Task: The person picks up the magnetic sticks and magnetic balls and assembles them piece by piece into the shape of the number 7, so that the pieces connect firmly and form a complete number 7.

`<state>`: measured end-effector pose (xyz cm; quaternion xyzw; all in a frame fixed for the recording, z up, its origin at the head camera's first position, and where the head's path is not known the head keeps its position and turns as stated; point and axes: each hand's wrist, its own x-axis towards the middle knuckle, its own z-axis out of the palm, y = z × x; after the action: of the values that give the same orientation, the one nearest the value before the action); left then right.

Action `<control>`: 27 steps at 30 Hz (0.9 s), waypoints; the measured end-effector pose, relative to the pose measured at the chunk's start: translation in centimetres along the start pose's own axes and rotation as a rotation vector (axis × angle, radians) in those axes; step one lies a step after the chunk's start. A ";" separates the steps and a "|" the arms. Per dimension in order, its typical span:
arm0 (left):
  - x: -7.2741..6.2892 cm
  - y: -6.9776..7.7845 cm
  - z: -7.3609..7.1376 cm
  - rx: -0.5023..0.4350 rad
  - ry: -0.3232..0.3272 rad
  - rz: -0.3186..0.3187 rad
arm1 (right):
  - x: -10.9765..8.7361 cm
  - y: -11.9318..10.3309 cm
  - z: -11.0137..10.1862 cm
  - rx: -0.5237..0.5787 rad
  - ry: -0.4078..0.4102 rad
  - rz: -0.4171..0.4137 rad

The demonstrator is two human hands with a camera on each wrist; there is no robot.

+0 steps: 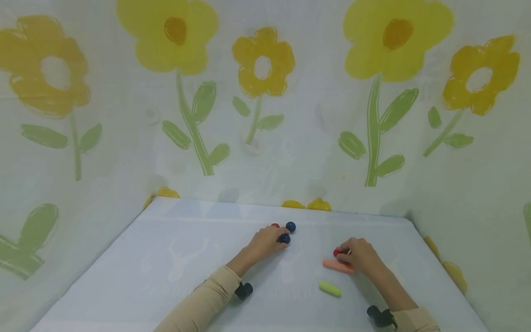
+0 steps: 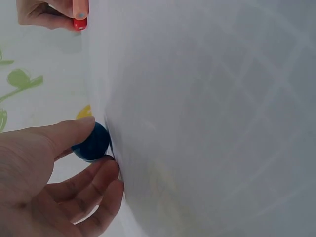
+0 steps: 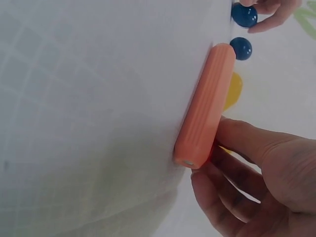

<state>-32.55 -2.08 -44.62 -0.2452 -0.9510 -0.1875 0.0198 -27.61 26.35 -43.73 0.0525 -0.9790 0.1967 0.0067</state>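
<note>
My left hand (image 1: 265, 242) pinches a dark blue ball (image 1: 284, 238) between thumb and fingers at the table's surface. A second blue ball (image 1: 291, 227) lies just beyond its fingertips, and a red thing (image 1: 275, 225) shows partly behind the knuckles. With curled fingers, my right hand (image 1: 364, 256) holds a small, round-ended red object (image 1: 336, 253); the hand covers most of it, so its full shape is hidden. Directly in front of that hand lies a ribbed orange cylinder (image 3: 206, 106) with a small hole in its end. Nearer the front rests a yellow-green cylinder (image 1: 330, 289).
All of this is on a white-covered table (image 1: 137, 272) with faint printed figures. A curtain with yellow flowers (image 1: 265, 64) hangs round the back and sides. Dark wrist devices (image 1: 244, 291) sit beneath both wrists.
</note>
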 end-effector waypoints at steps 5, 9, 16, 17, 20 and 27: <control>0.0 0.1 -0.1 -0.009 0.015 -0.003 | -0.1 -0.3 -0.3 0.003 0.017 -0.007; 0.0 0.0 0.0 -0.002 0.013 0.008 | 0.0 -0.2 -0.1 -0.003 0.003 0.005; 0.0 -0.3 0.5 0.011 0.005 0.024 | 0.1 0.1 0.3 -0.005 0.002 0.013; 0.0 -0.3 0.5 0.013 0.006 0.026 | 0.1 0.1 0.3 -0.005 0.003 0.013; -0.1 -0.4 0.7 0.025 -0.003 0.030 | 0.0 0.0 0.3 0.001 -0.003 0.016; -0.5 -0.7 0.2 -0.009 -0.025 0.052 | 0.0 -0.2 0.0 0.022 -0.002 0.019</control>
<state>-32.42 -2.85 -45.13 -0.2723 -0.9436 -0.1881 0.0116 -27.55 26.19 -43.70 0.0432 -0.9773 0.2073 0.0035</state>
